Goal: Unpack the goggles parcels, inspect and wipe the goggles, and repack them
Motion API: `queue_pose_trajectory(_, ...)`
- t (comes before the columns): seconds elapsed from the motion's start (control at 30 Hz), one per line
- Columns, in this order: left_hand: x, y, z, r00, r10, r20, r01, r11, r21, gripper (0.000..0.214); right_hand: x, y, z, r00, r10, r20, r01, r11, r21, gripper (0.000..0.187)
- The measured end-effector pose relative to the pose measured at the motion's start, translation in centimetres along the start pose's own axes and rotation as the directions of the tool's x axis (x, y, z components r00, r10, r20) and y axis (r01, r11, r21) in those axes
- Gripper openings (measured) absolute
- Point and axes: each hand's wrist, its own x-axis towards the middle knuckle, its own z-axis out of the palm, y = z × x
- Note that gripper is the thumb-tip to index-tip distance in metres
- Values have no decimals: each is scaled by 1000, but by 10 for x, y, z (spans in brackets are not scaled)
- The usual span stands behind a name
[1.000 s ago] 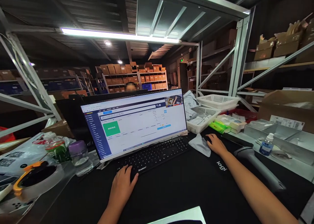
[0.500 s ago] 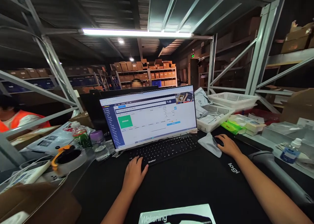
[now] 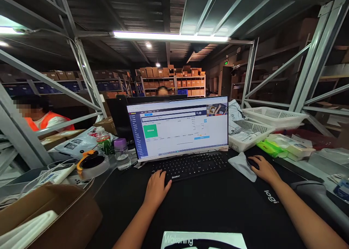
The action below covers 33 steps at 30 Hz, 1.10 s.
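My left hand (image 3: 156,187) rests on the left end of a black keyboard (image 3: 196,167), fingers stretched over the keys and thumb out to the side. Farther right, my right hand (image 3: 263,169) lies over a dark computer mouse (image 3: 253,164), fingers curved around it. A grey cloth (image 3: 243,167) is spread just left of the mouse. Behind the keyboard stands a monitor (image 3: 178,132) showing a web page with a green square. At the near edge, a white box marked "Wakening" (image 3: 174,239) lies on the black desk mat (image 3: 212,205), partly cut off by the frame.
To the left are an open cardboard box (image 3: 79,216), a tape roll (image 3: 95,165) and a purple-lidded jar (image 3: 121,154). White baskets (image 3: 249,141) and a grey handheld scanner (image 3: 313,191) are on the right. A person in an orange vest (image 3: 49,120) is beyond the rack.
The whole view has shifted, so the desk, monitor and both hands appear farther right. More of the person on the left shows. My hands stay at the keyboard and mouse.
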Motion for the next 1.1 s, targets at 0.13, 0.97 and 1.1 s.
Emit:
queue_pose_trajectory(0.13, 0, 0, 0, 1000, -3, 3, 3, 1000, -3, 41, 0, 1, 1, 1000, 5, 3, -5, 1000, -3, 46)
queue_pose_trajectory(0.97, -2, 0, 0, 1000, -2, -6, 2, 1000, -30, 39, 7, 10, 19, 1000, -16, -26, 19, 995, 100, 53)
queue_pose_trajectory(1.1, -3, 1, -2, 1000, -8, -6, 8, 999, -36, 39, 8, 11, 21, 999, -23, -31, 26, 993, 114, 57)
